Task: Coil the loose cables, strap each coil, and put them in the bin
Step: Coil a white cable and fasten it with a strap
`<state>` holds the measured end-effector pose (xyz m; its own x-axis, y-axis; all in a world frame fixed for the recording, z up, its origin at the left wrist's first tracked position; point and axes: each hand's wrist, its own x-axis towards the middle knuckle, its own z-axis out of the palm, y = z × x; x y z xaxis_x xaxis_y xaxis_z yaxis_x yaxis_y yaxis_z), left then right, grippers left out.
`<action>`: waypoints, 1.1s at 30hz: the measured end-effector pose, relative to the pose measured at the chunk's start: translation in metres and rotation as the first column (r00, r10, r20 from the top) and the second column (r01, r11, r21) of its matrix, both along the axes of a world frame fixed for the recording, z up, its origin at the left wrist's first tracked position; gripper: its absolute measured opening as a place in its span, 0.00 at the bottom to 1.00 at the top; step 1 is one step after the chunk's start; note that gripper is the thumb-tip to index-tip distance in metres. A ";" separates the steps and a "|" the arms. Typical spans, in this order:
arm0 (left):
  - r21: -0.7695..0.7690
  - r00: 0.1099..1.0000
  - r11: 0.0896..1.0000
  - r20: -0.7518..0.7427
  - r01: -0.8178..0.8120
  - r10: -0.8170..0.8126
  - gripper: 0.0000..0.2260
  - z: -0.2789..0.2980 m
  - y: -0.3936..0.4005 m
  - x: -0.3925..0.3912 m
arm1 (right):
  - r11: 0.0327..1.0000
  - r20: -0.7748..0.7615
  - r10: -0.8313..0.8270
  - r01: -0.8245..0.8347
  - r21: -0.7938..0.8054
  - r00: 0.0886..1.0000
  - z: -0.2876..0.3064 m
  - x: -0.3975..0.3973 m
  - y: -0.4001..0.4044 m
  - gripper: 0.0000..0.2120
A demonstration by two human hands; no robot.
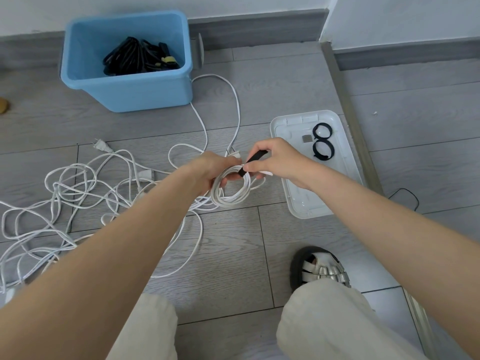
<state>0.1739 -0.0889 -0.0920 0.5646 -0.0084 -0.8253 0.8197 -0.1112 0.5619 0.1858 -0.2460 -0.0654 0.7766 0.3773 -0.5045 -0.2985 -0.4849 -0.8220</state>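
Cable coil (232, 187), white, small and round, held above the floor (285, 81) well in front of the blue bin (124, 92). Head view, sole view. Left hand (210, 170): fingers curled round the far-left side of the coil, gripping the turns together. Right hand (276, 162): thumb and fingers pinching a black strap (253, 162), which already lies across the top of the coil with its free end pointing up and away. Handling, as judged: light, soft and springy; the turns would likely slacken if the left grip eased, so hold belongs across all turns at once, just beside the strap, not on one strand. Strap looks thin and floppy, best pinched near its end. Loose cables (72, 188): white, tangled on the floor to the left of the coil, one with a two-pin plug (102, 146); a strand loops back to the near right corner of the bin. Bin contents: one bundle of black cable (137, 57) with a yellowish band; strapped or not, cannot tell. White tray (298, 203), right of the bin and nearer: two black straps (322, 141) closed into rings, plus a small grey square piece. Also present: one sandalled foot (320, 267), pale trouser legs.
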 end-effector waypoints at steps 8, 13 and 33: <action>-0.071 0.991 0.989 -0.019 -0.131 0.130 0.03 0.006 -0.002 0.000 | 0.994 0.040 -0.104 0.105 -0.012 0.994 -0.003 0.002 0.003 0.05; -0.084 0.992 0.990 -0.072 -0.111 0.106 0.03 0.010 -0.002 -0.002 | 0.999 0.104 -0.044 0.045 -0.013 0.994 -0.002 0.001 0.004 0.09; -0.311 0.996 0.948 0.027 -0.072 0.084 0.03 0.020 0.019 -0.009 | 0.952 -0.246 -0.200 0.248 0.182 0.949 0.001 0.007 0.005 0.05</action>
